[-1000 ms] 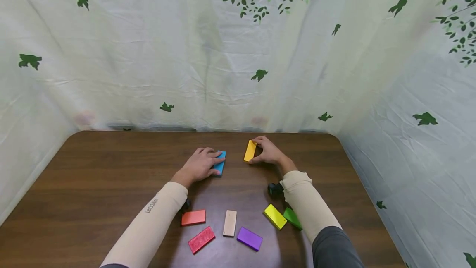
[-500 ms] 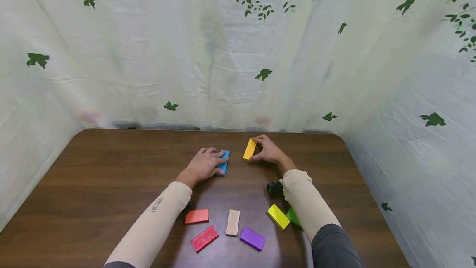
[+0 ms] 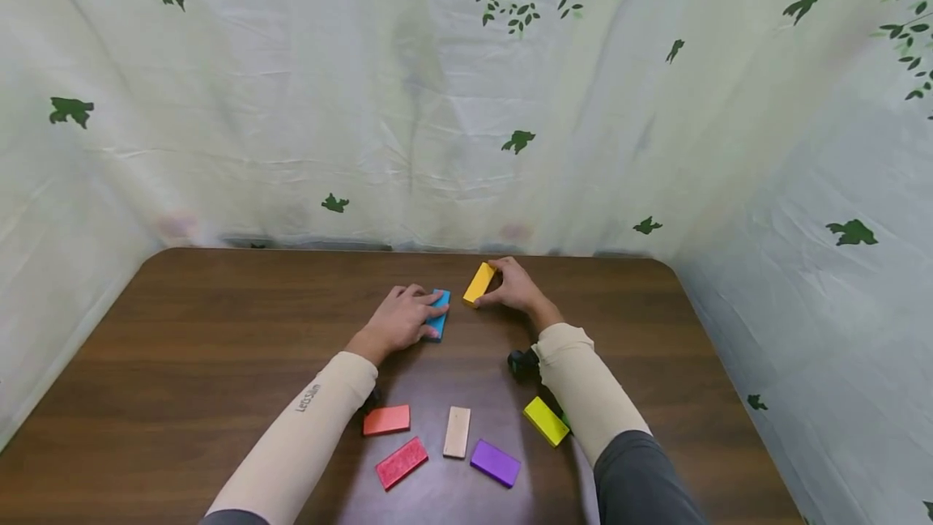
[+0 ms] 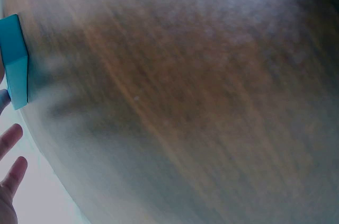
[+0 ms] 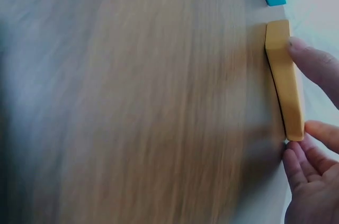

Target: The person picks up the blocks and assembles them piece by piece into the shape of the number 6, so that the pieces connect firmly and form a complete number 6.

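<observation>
Left hand: the person's left hand [image 3: 397,321] lies over the blue block [image 3: 440,322], its thumb and two fingers touching it; whether they pinch the block or only press on it cannot be told. In the left wrist view two other fingers extend free of it.
Right hand: the right hand [image 3: 516,286] grasps the amber block [image 3: 479,284] by its ends, thumb at the nearer end and fingers at the farther one.
Blue block: near the middle of the table's far edge, its long side running roughly away from the person.
Amber block: to the right of the blue block and apart from it, closer to the far edge of the table [image 3: 219,330], with its far end slanted to the right.
Near-edge side, left: the coral block [image 3: 386,420] sits above the red block [image 3: 402,463], the two apart.
Near-edge side, middle: the plain wood block [image 3: 456,432] lies just beside the purple block [image 3: 495,463].
Near-edge side, right: the yellow block [image 3: 546,421] lies by the right sleeve [image 3: 587,395], which mostly hides a green block [image 3: 565,420].
Beyond the far edge: a pale curtain [image 3: 291,104] printed with green leaves.
</observation>
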Motion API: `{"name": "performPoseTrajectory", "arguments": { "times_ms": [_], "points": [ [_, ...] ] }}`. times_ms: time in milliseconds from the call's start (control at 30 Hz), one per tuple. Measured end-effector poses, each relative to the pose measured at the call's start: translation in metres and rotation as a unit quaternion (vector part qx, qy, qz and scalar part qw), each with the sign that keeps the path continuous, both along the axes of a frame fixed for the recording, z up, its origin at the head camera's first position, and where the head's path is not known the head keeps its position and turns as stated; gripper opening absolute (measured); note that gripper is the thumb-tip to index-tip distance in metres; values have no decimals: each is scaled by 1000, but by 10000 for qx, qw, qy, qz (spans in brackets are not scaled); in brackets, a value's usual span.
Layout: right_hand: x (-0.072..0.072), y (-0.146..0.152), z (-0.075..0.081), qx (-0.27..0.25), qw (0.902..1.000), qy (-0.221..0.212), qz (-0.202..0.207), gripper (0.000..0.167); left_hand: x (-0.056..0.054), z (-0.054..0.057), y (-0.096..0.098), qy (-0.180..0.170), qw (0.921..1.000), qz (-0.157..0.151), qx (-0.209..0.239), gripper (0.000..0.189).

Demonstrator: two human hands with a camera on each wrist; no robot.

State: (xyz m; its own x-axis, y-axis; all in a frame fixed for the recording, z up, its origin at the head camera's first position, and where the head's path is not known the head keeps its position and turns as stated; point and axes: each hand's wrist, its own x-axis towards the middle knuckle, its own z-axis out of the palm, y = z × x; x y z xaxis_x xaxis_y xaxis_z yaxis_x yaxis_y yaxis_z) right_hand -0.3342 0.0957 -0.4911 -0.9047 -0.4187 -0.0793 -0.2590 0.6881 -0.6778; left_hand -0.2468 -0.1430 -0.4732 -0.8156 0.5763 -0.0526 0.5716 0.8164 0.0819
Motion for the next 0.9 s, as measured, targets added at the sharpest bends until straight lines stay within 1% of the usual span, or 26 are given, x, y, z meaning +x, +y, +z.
{"name": "performPoseTrajectory", "arguments": {
  "times_ms": [267,567,733,900],
  "points": [
    [-5,-18,0,68,9999,-32,-131,90,-1,-1,-2,-90,9999,-5,119,56],
    [-7,-31,2,-130,9994,-147,-285,90,-1,-1,-2,-66,9999,5,147,55],
    [-9,-37,1,-75,9994,-71,-322,87,0,1,-3,-94,9998,13,178,54],
    [-10,-43,1,-139,9991,-70,-391,84,0,1,-3,-91,9998,5,148,54]
  ]
}}
